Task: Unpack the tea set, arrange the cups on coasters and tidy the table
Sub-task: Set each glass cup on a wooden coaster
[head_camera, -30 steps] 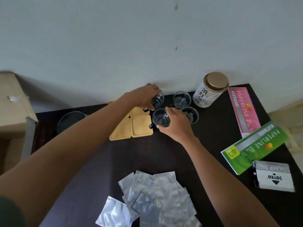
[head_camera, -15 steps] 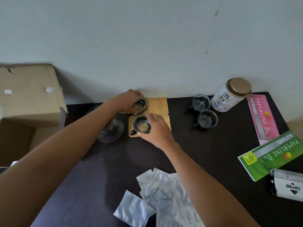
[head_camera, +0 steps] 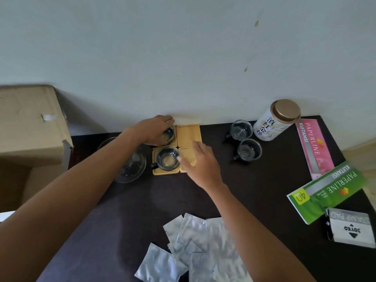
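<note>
To the left of your left arm sits the cardboard box (head_camera: pixel 30 127), with the dark table (head_camera: pixel 254 200) under both arms. Near your right forearm lies a heap of silver foil packets (head_camera: pixel 195 249); well to the right of that hand lie the green Paperline booklet (head_camera: pixel 327 192), the pink one (head_camera: pixel 313 147) and the white tea tin (head_camera: pixel 274 123). A glass teapot (head_camera: pixel 132 167) sits under your left forearm. Four wooden coasters (head_camera: pixel 188 135) lie in a square between your hands. Your left hand (head_camera: pixel 154 130) curls round a glass cup (head_camera: pixel 169 134) on the far left coaster. Your right hand (head_camera: pixel 198 161) is loosely spread, holding nothing, its fingertips just beside the cup (head_camera: pixel 167 157) on the near left coaster. Two more cups (head_camera: pixel 241 129) (head_camera: pixel 249 150) stand right of your right hand, beside the tin.
</note>
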